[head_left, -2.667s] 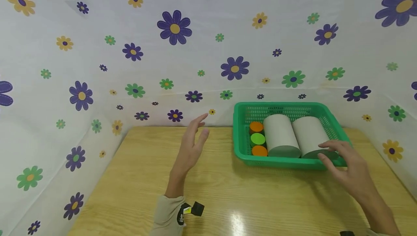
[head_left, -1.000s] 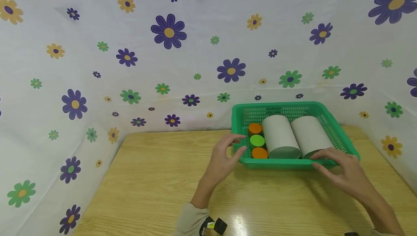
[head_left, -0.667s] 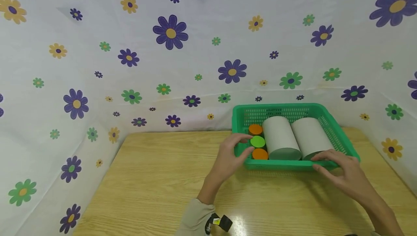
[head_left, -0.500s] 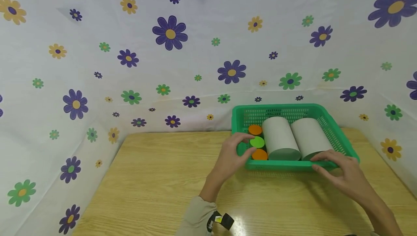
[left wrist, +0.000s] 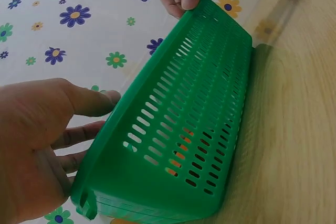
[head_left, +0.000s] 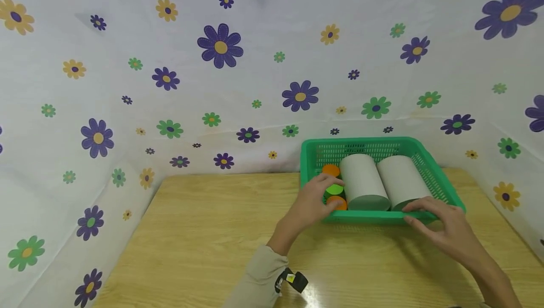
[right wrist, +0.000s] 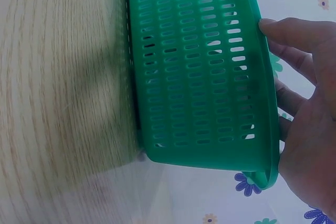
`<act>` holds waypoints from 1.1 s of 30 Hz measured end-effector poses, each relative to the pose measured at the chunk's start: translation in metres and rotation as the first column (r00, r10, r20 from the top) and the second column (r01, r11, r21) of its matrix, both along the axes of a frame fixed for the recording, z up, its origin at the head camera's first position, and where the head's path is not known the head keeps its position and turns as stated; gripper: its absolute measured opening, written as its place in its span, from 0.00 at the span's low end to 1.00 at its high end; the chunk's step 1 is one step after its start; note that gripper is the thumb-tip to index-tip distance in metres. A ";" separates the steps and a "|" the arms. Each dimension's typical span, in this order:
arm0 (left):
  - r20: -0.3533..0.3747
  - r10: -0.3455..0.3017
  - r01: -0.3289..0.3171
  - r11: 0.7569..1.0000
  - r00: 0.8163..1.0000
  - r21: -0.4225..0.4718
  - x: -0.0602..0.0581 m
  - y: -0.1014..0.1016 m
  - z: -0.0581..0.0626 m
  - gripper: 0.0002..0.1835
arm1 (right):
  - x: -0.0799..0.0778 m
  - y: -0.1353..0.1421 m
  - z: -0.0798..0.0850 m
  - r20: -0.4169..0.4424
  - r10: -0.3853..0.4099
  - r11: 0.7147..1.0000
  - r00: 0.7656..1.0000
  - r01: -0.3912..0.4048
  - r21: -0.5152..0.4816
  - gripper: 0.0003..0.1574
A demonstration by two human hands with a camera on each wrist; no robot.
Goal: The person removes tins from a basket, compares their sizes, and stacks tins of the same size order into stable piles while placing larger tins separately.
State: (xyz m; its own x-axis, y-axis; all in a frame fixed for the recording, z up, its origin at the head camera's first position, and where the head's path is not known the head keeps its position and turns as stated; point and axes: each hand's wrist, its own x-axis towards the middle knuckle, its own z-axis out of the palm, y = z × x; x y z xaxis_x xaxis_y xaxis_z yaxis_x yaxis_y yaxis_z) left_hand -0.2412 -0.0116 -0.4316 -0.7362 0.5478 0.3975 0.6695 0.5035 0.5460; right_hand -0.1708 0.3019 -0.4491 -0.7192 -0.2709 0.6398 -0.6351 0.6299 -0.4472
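A green perforated plastic basket [head_left: 361,217] stands on the table, holding two large white cylinders [head_left: 364,183] [head_left: 403,180] lying side by side. In a column along its left side are two orange round-topped things [head_left: 330,170] with a green one [head_left: 333,190] between them. My left hand [head_left: 312,201] reaches over the basket's left front, fingers loosely bent above the round tops and partly covering them. In the left wrist view its thumb is right at the rim. My right hand [head_left: 446,223] pinches the front rim near the right corner, thumb outside and fingers inside.
The wooden table [head_left: 204,232] extends to the left and in front of the basket. Behind and at both sides hangs a white flowered cloth [head_left: 250,72], close to the basket's back. A black wrist device [head_left: 293,279] sits on my left sleeve.
My left hand has moved right from above the bare table to over the basket's round-topped things. My right hand has come down onto the front rim. The basket's contents keep their places.
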 end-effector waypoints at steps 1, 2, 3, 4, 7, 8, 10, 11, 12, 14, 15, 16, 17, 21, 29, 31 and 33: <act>0.008 0.001 -0.001 1.000 1.000 -0.029 0.000 0.001 0.000 0.20 | 0.000 0.000 0.000 0.000 0.000 1.000 1.000 0.000 0.003 0.27; 0.014 0.005 -0.005 0.998 1.000 -0.057 0.000 0.002 0.000 0.20 | 0.000 0.000 0.000 -0.002 -0.001 1.000 1.000 0.001 0.008 0.27; 0.024 0.011 -0.009 0.996 1.000 -0.086 -0.001 0.002 0.000 0.20 | -0.001 0.000 0.000 -0.004 -0.001 1.000 1.000 0.001 0.011 0.27; 0.033 0.011 -0.008 0.995 0.999 -0.101 -0.002 0.003 0.002 0.20 | -0.001 0.000 0.000 -0.005 -0.001 1.000 1.000 0.001 0.013 0.26; 0.044 0.006 0.002 0.982 0.999 -0.187 -0.006 0.005 0.008 0.18 | -0.003 0.000 0.001 -0.009 -0.003 1.000 1.000 0.003 0.015 0.26; 0.043 0.000 0.010 0.974 0.999 -0.226 -0.007 0.006 0.010 0.17 | -0.003 0.000 0.001 -0.012 -0.006 1.000 1.000 0.006 0.015 0.26; 0.044 -0.018 0.030 0.953 0.999 -0.302 -0.011 0.008 0.014 0.17 | -0.002 0.000 0.002 -0.013 -0.011 1.000 1.000 0.012 0.009 0.26; 0.048 -0.026 0.040 0.940 0.999 -0.339 -0.013 0.008 0.015 0.17 | -0.002 0.001 0.002 -0.012 -0.013 1.000 1.000 0.013 0.007 0.26; 0.055 -0.030 0.048 0.928 0.998 -0.369 -0.015 0.009 0.016 0.18 | -0.001 0.001 0.001 -0.014 -0.016 1.000 1.000 0.016 0.009 0.26; 0.075 -0.036 0.063 0.912 0.997 -0.404 -0.018 0.010 0.016 0.19 | 0.000 0.000 0.001 -0.010 -0.018 1.000 1.000 0.018 0.011 0.26; 0.086 -0.035 0.068 0.906 0.996 -0.418 -0.020 0.011 0.016 0.20 | 0.000 0.000 0.001 -0.008 -0.017 1.000 1.000 0.017 0.012 0.26; 0.096 -0.034 0.072 0.901 0.995 -0.427 -0.021 0.012 0.015 0.20 | 0.000 0.000 0.001 -0.008 -0.018 1.000 1.000 0.018 0.014 0.26; 0.103 -0.031 0.073 0.896 0.994 -0.438 -0.021 0.012 0.015 0.20 | 0.000 0.000 0.000 -0.007 -0.019 1.000 1.000 0.019 0.015 0.26; 0.106 -0.027 0.076 0.867 0.994 -0.492 -0.024 0.015 0.015 0.21 | 0.001 0.000 0.000 -0.004 -0.021 1.000 1.000 0.021 0.016 0.26; 0.092 -0.045 0.091 0.799 0.995 -0.594 -0.032 0.023 0.016 0.21 | 0.002 0.000 -0.003 0.024 -0.044 0.999 0.999 0.043 0.004 0.24; 0.092 -0.041 0.089 0.788 0.995 -0.609 -0.033 0.025 0.016 0.20 | 0.002 0.001 -0.004 0.038 -0.056 0.998 0.998 0.056 0.005 0.24; 0.099 -0.046 0.097 0.778 0.994 -0.621 -0.035 0.027 0.015 0.19 | 0.002 0.001 -0.004 0.051 -0.062 0.998 0.997 0.062 0.004 0.23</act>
State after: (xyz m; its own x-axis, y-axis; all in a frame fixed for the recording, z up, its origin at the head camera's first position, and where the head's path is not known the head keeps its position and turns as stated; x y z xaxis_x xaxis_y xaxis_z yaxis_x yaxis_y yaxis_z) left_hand -0.2763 0.0149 -0.4164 -0.6976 0.7089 -0.1037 0.6883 0.7033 0.1779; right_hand -0.1685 0.3029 -0.4534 -0.7662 -0.2258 0.6017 -0.5711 0.6685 -0.4763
